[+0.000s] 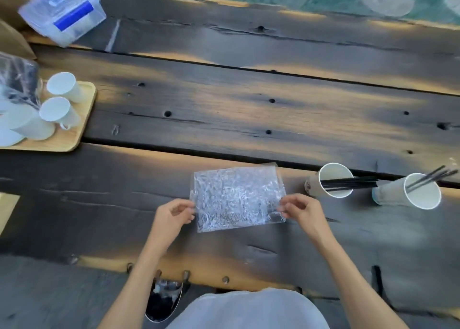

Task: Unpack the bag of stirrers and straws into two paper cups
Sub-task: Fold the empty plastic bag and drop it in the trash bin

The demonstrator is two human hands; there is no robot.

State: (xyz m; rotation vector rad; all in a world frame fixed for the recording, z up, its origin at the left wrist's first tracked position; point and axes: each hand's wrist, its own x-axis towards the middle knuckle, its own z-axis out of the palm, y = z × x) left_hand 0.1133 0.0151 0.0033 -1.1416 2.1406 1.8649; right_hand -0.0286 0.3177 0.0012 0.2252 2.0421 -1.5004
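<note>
- At the far left, a wooden tray [74,139] carries several white cups [59,112] lying on their sides, with a crinkled plastic pack [20,82] behind them; what is in that pack is too blurred to tell. A clear storage box [62,12] with a blue band sits beyond, near the table's far edge.
- The left hand [171,216] pinches the left edge of the clear bag [236,199] between thumb and fingertips, the fingers close together on the plastic.
- The bag lies flat and crumpled on the dark wooden table [249,109], right in front of the person. It looks empty: no stirrers or straws show through it.
- The right hand [303,211] pinches the bag's right edge in the same way, fingers narrow and closed on the film.
- To the right, two paper cups are near each other. The nearer cup [331,181] holds a bundle of black sticks [351,182] leaning out over its rim.
- The farther cup [410,191] tilts toward the camera and holds a few thinner dark sticks [433,175] poking out at the top right.
- Judging by this, the unpacking seems done: both cups are filled and the bag is spent. What appears left is only to smooth, fold or put aside the empty bag.
</note>
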